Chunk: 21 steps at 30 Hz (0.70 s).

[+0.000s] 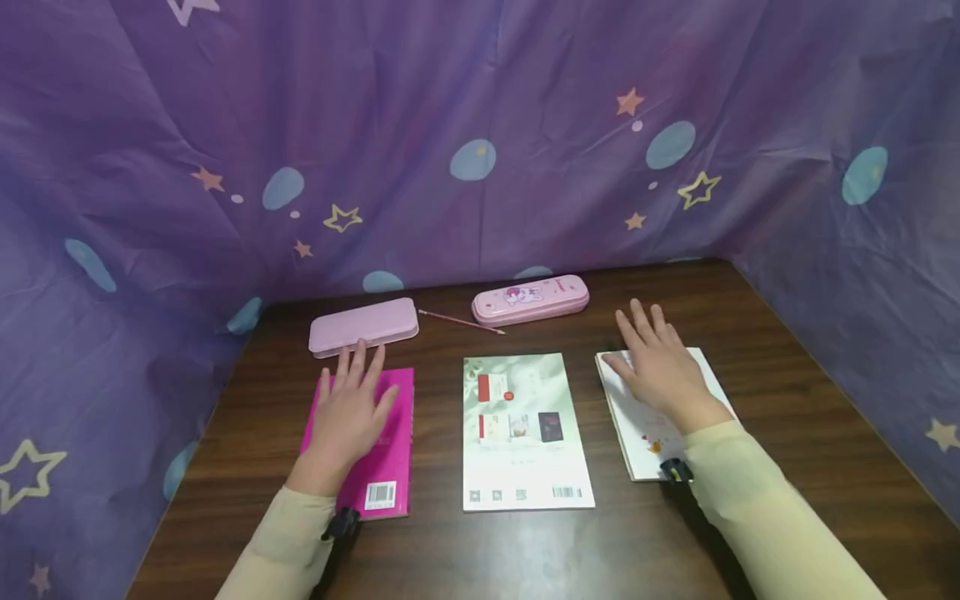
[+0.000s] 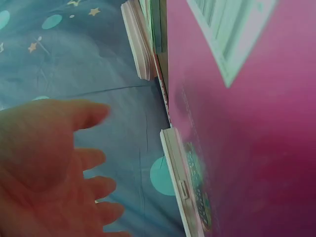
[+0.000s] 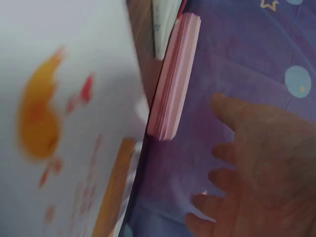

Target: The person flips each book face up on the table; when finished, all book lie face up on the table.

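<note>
My left hand [image 1: 345, 425] is over a magenta book [image 1: 397, 450] with a barcode, fingers spread and straight. In the left wrist view, a gap shows between that hand [image 2: 49, 163] and the book cover [image 2: 261, 138]. My right hand [image 1: 667, 371] is above a white book [image 1: 637, 429] with a small orange drawing, its fingers extended too. The right wrist view shows this hand [image 3: 271, 163] apart from the white cover [image 3: 89, 29]. Neither hand holds anything. Between them lies a pale green and white book [image 1: 525, 462].
Behind the books lie a plain pink pencil case [image 1: 363, 327], a thin pencil [image 1: 461, 321] and a pink case with a rabbit picture [image 1: 532, 300]. All rest on a dark wooden table [image 1: 442, 558]. A purple patterned cloth [image 1: 420, 100] hangs behind and at both sides.
</note>
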{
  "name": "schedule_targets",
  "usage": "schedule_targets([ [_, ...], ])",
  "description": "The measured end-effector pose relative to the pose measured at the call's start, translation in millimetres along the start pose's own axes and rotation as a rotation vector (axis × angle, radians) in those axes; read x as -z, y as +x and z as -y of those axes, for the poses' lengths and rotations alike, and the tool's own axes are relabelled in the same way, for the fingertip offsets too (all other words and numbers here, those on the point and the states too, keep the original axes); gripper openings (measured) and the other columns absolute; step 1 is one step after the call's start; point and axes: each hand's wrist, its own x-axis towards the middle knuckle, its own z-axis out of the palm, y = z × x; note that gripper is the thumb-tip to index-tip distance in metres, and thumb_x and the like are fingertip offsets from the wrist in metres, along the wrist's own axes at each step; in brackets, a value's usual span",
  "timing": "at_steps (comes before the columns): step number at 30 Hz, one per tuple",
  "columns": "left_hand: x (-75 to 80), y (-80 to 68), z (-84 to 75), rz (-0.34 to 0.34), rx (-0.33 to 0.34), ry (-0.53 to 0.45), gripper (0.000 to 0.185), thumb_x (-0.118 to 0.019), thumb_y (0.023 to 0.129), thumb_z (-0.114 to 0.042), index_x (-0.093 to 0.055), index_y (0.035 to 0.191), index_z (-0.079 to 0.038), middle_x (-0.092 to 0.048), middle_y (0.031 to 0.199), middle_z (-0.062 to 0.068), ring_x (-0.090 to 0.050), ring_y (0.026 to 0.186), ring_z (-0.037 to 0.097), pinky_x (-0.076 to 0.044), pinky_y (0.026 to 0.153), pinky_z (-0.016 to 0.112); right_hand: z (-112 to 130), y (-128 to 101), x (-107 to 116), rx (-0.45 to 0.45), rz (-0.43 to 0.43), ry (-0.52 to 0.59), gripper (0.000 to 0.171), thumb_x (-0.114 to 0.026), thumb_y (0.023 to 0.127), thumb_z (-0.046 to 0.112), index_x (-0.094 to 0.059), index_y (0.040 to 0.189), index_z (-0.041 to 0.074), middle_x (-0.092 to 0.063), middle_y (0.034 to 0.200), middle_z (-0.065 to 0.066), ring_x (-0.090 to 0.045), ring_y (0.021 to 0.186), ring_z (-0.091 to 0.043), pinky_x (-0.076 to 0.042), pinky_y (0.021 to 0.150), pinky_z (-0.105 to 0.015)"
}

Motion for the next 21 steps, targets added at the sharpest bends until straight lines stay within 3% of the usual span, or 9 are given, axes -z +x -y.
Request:
schedule_targets([
  [4,-1.7,-3.1,5.9,0.000,-0.006,-0.034,0.079,-0.063,0.099,-0.035,-0.025,0.164,-0.009,-0.016,0.171,0.022,-0.014,0.158,0.046,-0.019,0.123,0.066,16.8,9.8,-3.1,0.073,-0.027,0.005,0.071,-0.059,0.103,0.042,-0.035,0.160,0.007,-0.019,0.170,-0.023,-0.046,0.140,-0.051,-0.040,0.113,-0.062],
  [7,-2.2,-6.6,9.1,0.016,0.007,-0.092,0.079,-0.068,0.096,-0.029,-0.030,0.162,-0.007,-0.017,0.171,0.023,-0.020,0.156,0.047,-0.028,0.120,0.065,30.7,17.6,-9.6,0.118,-0.032,0.045,0.061,-0.066,0.100,0.036,-0.049,0.153,0.010,-0.034,0.166,-0.020,-0.061,0.127,-0.045,-0.050,0.100,-0.060],
  [14,3.5,-21.7,10.4,0.112,0.076,-0.126,0.069,-0.074,0.092,-0.025,-0.047,0.154,-0.008,-0.027,0.168,0.024,-0.039,0.147,0.047,-0.045,0.107,0.066,65.3,32.6,-24.4,0.222,0.019,0.175,0.045,-0.070,0.098,0.030,-0.064,0.140,0.012,-0.062,0.145,-0.011,-0.059,0.133,-0.033,-0.048,0.107,-0.055],
  [18,6.4,-29.8,12.1,0.105,0.071,-0.118,0.062,-0.078,0.089,-0.021,-0.056,0.146,-0.006,-0.044,0.158,0.024,-0.046,0.144,0.045,-0.045,0.107,0.064,87.0,41.0,-26.6,0.272,0.012,0.236,0.041,-0.072,0.096,0.027,-0.067,0.134,0.012,-0.068,0.136,-0.007,-0.065,0.126,-0.030,-0.051,0.104,-0.053],
  [21,8.4,-37.6,17.1,0.089,0.058,-0.115,0.058,-0.081,0.087,-0.017,-0.061,0.140,-0.005,-0.057,0.148,0.023,-0.053,0.139,0.043,-0.046,0.108,0.061,104.9,44.5,-27.6,0.275,0.055,0.294,0.041,-0.073,0.096,0.028,-0.068,0.134,0.014,-0.069,0.135,-0.005,-0.065,0.125,-0.028,-0.051,0.105,-0.052],
])
